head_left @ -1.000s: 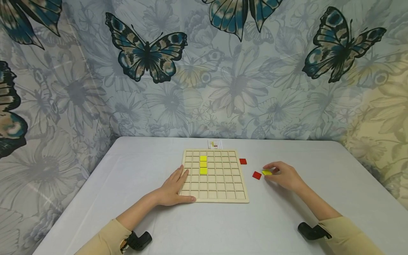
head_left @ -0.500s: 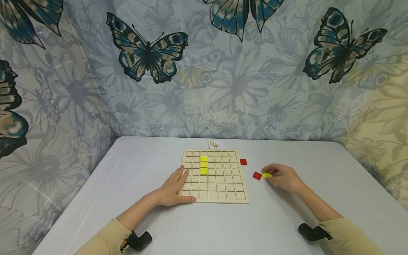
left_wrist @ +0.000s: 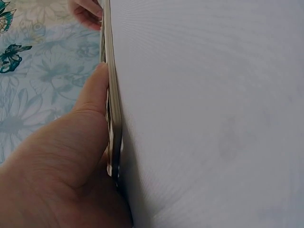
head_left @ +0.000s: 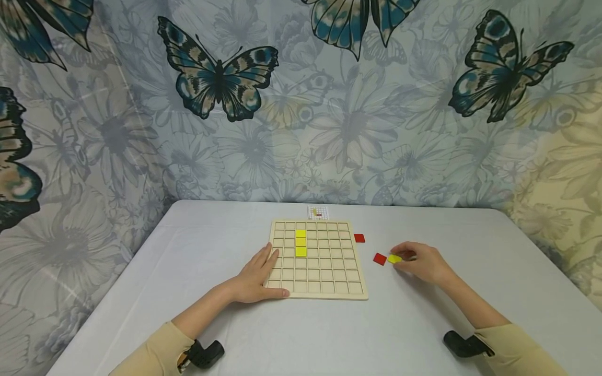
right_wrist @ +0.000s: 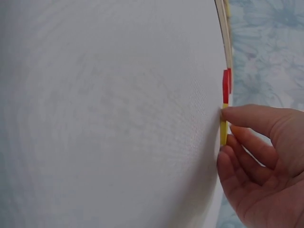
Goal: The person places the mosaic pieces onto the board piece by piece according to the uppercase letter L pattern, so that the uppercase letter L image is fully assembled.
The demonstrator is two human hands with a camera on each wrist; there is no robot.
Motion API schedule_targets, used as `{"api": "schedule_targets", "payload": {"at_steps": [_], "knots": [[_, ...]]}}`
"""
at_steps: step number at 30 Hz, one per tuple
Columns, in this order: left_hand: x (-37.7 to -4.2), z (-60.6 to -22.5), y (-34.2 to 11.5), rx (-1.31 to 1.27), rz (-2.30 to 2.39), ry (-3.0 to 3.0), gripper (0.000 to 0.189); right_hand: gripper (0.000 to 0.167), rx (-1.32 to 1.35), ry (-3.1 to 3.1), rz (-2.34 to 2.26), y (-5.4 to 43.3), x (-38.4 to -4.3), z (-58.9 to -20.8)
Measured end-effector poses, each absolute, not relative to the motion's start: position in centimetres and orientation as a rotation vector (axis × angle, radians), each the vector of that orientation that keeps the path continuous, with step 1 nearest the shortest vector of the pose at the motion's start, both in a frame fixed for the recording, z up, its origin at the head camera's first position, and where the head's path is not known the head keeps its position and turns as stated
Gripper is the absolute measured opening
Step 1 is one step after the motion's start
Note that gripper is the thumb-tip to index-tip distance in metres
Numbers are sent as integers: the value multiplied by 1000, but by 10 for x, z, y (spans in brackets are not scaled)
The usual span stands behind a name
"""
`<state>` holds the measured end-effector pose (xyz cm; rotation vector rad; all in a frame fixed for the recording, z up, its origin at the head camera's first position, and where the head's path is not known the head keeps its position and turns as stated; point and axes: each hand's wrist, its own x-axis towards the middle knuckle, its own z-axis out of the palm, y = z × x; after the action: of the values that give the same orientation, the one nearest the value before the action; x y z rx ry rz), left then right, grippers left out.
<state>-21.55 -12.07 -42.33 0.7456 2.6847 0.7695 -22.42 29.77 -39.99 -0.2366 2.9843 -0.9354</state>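
A pale wooden grid board lies on the white table, with a column of yellow tiles in its upper left part. My left hand rests over the board's lower left corner, fingers spread along the left edge and thumb on the front edge. In the left wrist view the thumb lies against the board's rim. To the right of the board my right hand pinches a loose yellow tile at the tabletop, thumb on its near side. A red tile lies just left of that tile.
Another red tile lies by the board's upper right edge. Behind the board is a small printed pattern card. A butterfly-print cloth hangs beyond the table. Both wrists carry black devices.
The yellow tile in my right hand has gone from tilted to flat on the table beside the red tile. The right hand has shifted slightly; the left hand stays still.
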Motion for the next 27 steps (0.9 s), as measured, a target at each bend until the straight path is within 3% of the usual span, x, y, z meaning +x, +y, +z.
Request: {"api": "schedule_targets", "payload": {"at_steps": [27], "knots": [[-216, -423, -121, 749, 771, 2681, 104, 32, -179, 2969, -988, 299, -225, -404]]}}
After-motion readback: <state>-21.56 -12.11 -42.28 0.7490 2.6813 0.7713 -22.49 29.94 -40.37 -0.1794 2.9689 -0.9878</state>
